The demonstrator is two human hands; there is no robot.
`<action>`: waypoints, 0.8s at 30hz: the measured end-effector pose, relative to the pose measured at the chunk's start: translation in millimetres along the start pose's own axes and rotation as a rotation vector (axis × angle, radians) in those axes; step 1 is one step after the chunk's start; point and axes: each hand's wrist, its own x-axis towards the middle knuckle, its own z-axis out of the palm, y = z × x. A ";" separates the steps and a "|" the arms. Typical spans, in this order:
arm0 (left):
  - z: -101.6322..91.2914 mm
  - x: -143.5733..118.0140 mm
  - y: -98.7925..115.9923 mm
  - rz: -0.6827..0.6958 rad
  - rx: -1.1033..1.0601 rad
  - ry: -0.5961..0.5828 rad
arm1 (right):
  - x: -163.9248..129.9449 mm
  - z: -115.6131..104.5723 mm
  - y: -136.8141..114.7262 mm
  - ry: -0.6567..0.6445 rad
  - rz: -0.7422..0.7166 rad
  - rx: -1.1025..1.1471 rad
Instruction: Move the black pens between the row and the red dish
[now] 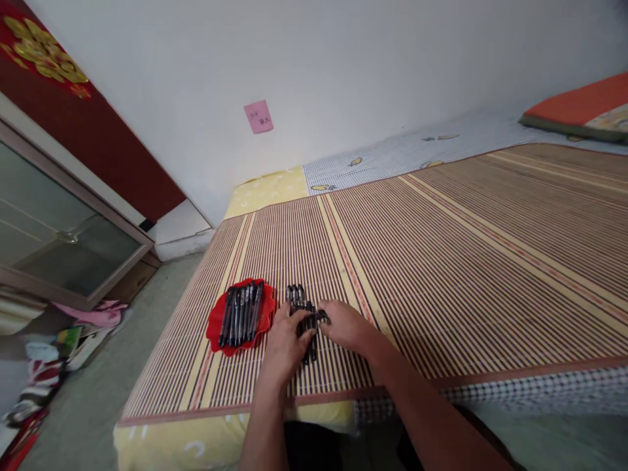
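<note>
the bed (490,275) under a white wall (343,72) is wearing a striped bamboo mat (441,261), and a red plate (214,327) of pens (240,314) is sitting near its front edge. just right of it, the left hand (287,343) is lying flat over loose pens (300,301) while the right hand (346,324) is pinching one pen's end; lining up the tips first looks wise.

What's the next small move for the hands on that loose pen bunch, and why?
Probably close the left hand and right hand around the loose pens and square them up. Both hands rest on that bunch on the striped mat, the pens lie unevenly, and the red plate beside them already holds a neat row.
</note>
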 end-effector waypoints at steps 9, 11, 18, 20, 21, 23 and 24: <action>2.0 0.0 -5.4 0.023 -0.007 0.006 | -7.6 -1.2 1.2 -0.054 -0.035 0.041; 2.6 -0.1 -6.3 0.029 -0.005 0.005 | -6.8 -0.7 0.3 -0.051 -0.019 0.040; -2.0 -0.8 -3.2 0.011 -0.010 -0.039 | -2.5 -4.8 5.1 0.048 0.045 0.017; -6.8 -1.5 -1.9 0.009 -0.013 -0.048 | -1.7 -7.8 9.4 0.096 0.084 0.008; -9.2 -2.0 -1.5 0.006 -0.015 -0.043 | -1.2 -8.9 11.2 0.108 0.092 0.005; -13.0 -3.3 -1.4 0.006 -0.014 -0.028 | -0.1 -9.1 13.4 0.114 0.082 0.007; -13.9 -4.0 -1.5 0.009 -0.008 -0.022 | 0.7 -7.9 13.4 0.117 0.069 0.008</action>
